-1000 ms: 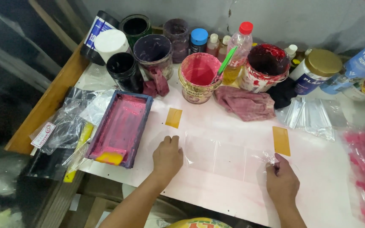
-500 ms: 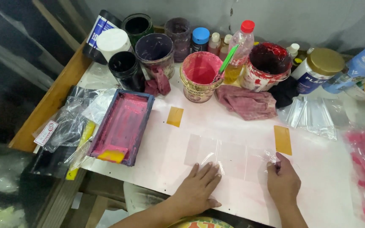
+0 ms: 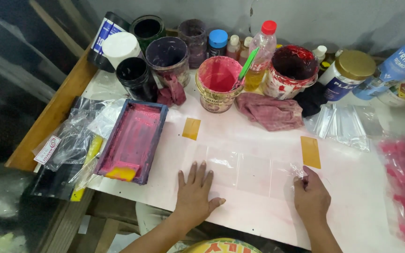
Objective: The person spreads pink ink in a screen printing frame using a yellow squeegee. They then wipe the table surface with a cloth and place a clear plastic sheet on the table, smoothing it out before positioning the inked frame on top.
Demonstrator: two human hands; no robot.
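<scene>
A clear plastic film [image 3: 244, 171] lies flat on the white table [image 3: 352, 206], near its front edge, between two yellow tape strips [image 3: 191, 128]. It is thin, glossy, creased into panels, crinkled at its right end.

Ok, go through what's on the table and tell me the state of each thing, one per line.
Left hand: flat, palm down on the table.
Right hand: pinching the clear plastic sheet's corner.
Clear plastic sheet: lying flat.
Pink tub: open, green stick inside.
Red tub: open, smeared.
Black cup: open.
Bottle: capped.
Jar: lid on.
Tray: pink-stained.
Rag: crumpled.
</scene>
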